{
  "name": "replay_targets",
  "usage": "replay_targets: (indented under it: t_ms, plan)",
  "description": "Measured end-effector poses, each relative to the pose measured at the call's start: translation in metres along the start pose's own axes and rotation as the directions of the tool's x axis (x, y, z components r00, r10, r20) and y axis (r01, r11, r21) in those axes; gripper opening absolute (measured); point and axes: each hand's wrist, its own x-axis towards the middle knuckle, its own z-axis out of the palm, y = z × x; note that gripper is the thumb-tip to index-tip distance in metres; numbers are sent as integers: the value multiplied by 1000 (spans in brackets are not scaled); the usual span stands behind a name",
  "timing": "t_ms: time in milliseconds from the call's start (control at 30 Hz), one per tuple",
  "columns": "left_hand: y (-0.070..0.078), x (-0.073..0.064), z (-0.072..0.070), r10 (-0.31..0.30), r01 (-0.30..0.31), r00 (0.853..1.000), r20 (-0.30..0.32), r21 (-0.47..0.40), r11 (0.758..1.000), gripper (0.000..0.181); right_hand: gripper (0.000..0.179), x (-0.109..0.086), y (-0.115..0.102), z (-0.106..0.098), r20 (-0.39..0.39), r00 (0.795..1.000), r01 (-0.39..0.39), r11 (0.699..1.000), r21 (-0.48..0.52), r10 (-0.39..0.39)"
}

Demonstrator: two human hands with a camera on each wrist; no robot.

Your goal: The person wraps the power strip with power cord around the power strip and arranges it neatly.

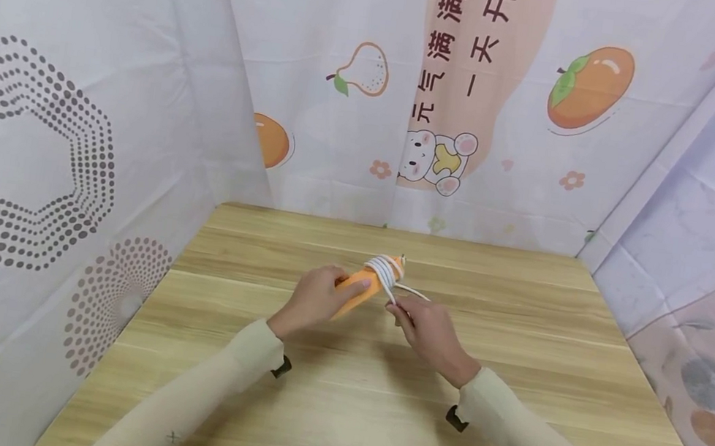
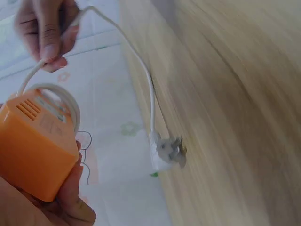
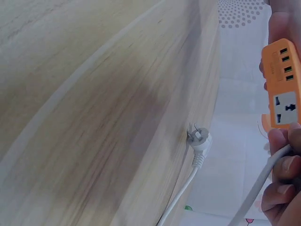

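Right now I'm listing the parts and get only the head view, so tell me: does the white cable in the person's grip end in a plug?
Observer: Yes. The right wrist view shows a plug with bare metal pins on the white cable.
Operator: Thanks. What openings does the orange power strip have? I can't make out any.
Observer: The same view shows four small ports in a row, with one socket beside them.
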Motion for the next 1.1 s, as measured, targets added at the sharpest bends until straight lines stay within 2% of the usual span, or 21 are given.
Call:
replay_targets:
  t_ms: [133, 233, 300, 333, 400, 567, 633, 700, 800, 833, 967, 1033, 1100]
  plan:
    - [0, -2, -5, -62, 73, 995, 74, -164, 984, 53, 7, -1, 1, 2, 4, 1000, -15, 1000, 10, 14]
    - [4, -1, -11, -121, 154, 985, 121, -312, 938, 53, 9, -4, 4, 4, 35, 999, -26, 1000, 8, 26]
    - [6, -1, -14, -139, 186, 979, 149, -371, 910, 51, 8, -7, 7, 6, 63, 997, -33, 999, 6, 33]
    - [6, 0, -15, -135, 191, 977, 167, -390, 901, 50, 7, -10, 8, 7, 74, 997, -35, 999, 5, 34]
    - [5, 0, -17, -106, 180, 973, 203, -391, 902, 48, 6, -13, 11, 9, 78, 996, -32, 999, 11, 31]
    - [-2, -1, -18, 8, 114, 957, 288, -403, 908, 43, 6, -17, 14, 10, 72, 997, -1, 1000, -1, 1]
    - [-4, -3, -18, 68, 72, 947, 313, -414, 907, 38, 6, -18, 14, 9, 87, 996, 7, 999, -49, -3]
    - [-7, -5, -18, 138, 16, 931, 337, -416, 909, 33, 7, -18, 13, 10, 105, 994, 24, 992, -127, -11]
    - [-10, -6, -18, 242, -72, 899, 366, -422, 904, 25, 15, -21, 12, 10, 108, 994, 55, 975, -218, -32]
    - [-10, -6, -18, 266, -88, 886, 380, -425, 901, 23, 17, -22, 13, 9, 98, 995, 56, 974, -219, -35]
    - [-9, -5, -16, 336, -150, 837, 433, -409, 900, 15, 18, -22, 14, 6, 81, 996, 39, 995, -87, -32]
    - [-9, -5, -16, 364, -180, 809, 462, -395, 901, 15, 17, -20, 14, 4, 108, 993, 63, 995, -72, -55]
    - [-9, -4, -15, 394, -223, 782, 484, -373, 901, 17, 16, -16, 13, 2, 167, 981, 120, 987, -110, -101]
